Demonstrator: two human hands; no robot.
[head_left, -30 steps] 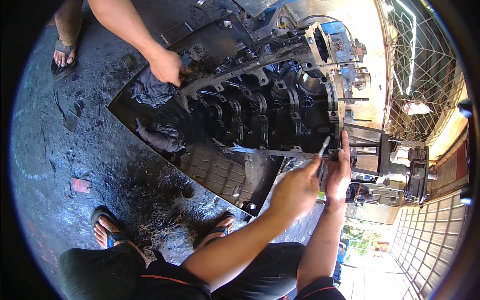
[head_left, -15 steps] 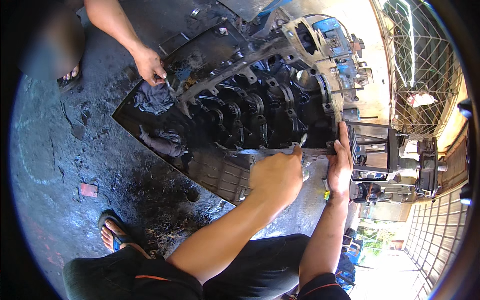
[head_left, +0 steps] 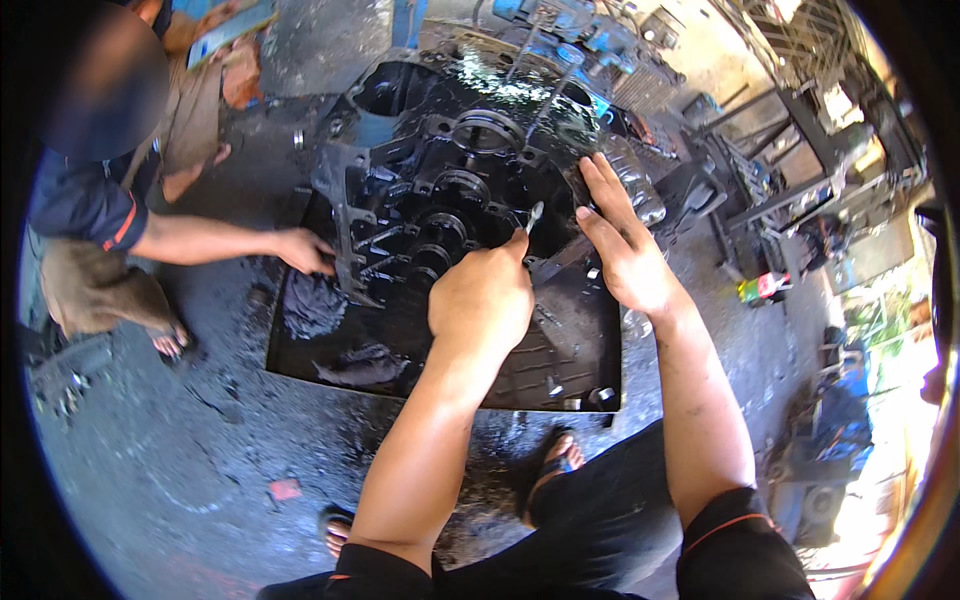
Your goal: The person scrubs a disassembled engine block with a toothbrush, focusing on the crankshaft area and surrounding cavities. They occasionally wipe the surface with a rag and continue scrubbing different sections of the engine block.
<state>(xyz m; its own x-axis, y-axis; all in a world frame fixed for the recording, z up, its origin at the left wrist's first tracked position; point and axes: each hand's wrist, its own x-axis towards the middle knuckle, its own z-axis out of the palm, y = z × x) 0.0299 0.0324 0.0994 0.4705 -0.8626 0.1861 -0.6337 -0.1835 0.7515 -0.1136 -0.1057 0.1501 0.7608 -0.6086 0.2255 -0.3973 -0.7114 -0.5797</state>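
A large, oily engine block (head_left: 345,190) stands in a dark metal tray (head_left: 470,405), its row of round bearing seats facing up. My left hand (head_left: 482,295) is closed around a slim metal hand tool (head_left: 536,213). Only the tool's bright, widened tip shows past my fingers, over the block's near right edge; whether it touches is unclear. On the right side of the block my right hand (head_left: 630,255) rests against the edge, fingers stretched out and holding nothing.
At the left, a co-worker's hand (head_left: 305,250) is at the block's left edge, above a dark rag (head_left: 315,303). Another rag (head_left: 362,366) and small metal parts (head_left: 600,396) lie in the tray. A bottle (head_left: 763,289) and metal frames stand right.
My view has swung, so the block appears more upright and the co-worker's body shows. My left hand still grips the tool; my right hand stays on the block's edge.
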